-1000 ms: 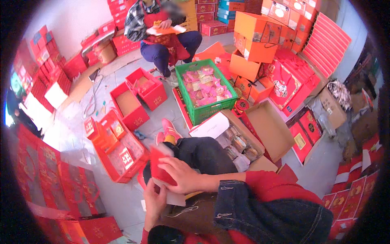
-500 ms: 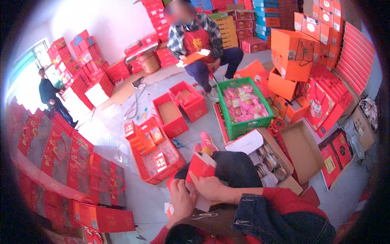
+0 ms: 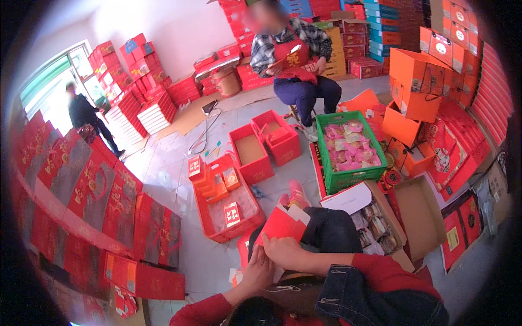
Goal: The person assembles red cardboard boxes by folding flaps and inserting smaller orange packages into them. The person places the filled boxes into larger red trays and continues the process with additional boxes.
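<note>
- your left hand point(image 3: 260, 271) is at the near end of a red carton point(image 3: 286, 223); its grip cannot be told
- your right hand point(image 3: 284, 252) clamps that carton above your lap
- ahead, a green crate point(image 3: 356, 181)
- farther, a seated co-worker point(image 3: 307, 89)

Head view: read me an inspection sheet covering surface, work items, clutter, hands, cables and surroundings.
Surface: pale tiled floor; the work is held above the lap.
Work items: red carton with white flaps, in hand.
Clutter: blue crumpled scrap on the floor beside a red tray of small boxes.
Hands: right hand holds the carton; left hand is at its lower end, grip unclear.
Cables: thin cord looped on the floor.
Surroundings: green crate of pink-wrapped packets; seated co-worker in plaid sleeves; another person standing near the bright doorway; stacked orange boxes at right.
</note>
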The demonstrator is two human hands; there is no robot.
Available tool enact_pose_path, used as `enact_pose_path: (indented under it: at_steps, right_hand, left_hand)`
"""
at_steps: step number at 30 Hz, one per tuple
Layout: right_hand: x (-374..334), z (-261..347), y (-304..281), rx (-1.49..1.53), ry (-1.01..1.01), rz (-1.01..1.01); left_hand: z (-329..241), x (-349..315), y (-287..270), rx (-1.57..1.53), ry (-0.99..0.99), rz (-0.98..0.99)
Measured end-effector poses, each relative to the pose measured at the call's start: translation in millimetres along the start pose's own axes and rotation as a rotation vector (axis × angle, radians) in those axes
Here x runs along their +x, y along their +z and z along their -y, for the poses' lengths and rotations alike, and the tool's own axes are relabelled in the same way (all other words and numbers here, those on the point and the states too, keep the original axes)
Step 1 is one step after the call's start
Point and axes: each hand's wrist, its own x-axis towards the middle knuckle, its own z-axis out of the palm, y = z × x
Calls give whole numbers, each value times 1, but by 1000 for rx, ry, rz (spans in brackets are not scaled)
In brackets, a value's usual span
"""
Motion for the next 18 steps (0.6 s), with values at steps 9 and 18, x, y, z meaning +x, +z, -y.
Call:
enact_pose_path:
  at_steps: [9,18]
  right_hand:
    - [27,22,8,-56,-105,22]
    - [35,34,22,106,-72,6]
  left_hand:
    - [-2,-2,36,-478,-197,49]
    - [-16,-10,110,-1521,-648,-472]
